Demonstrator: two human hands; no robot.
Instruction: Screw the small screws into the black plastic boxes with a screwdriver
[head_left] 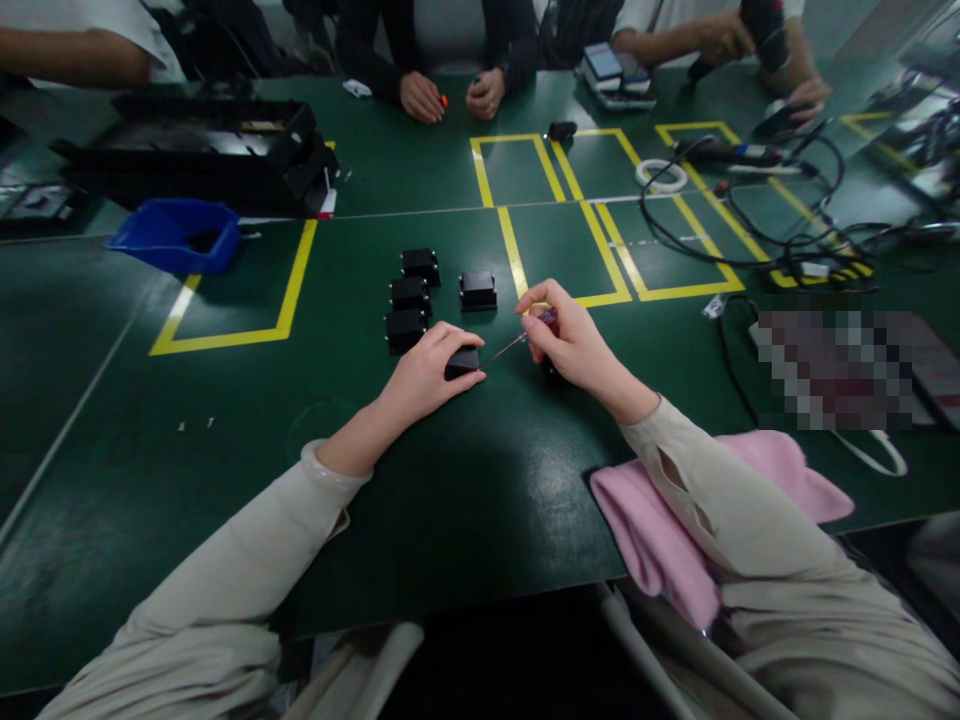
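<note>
My left hand grips a small black box on the green table, thumb and fingers on either side of it. In my right hand is a screwdriver with a purplish handle and a thin shaft. Its tip meets the right end of the held box, though the exact contact is too small to make out. Just beyond my left hand stand three similar black boxes in a column, and another black box sits to their right. Something dark under my right hand is mostly hidden.
A blue bin and a black tray stand at the left. Black cables and a white tape roll lie at the right. A pink cloth is under my right forearm. Several people sit across the table.
</note>
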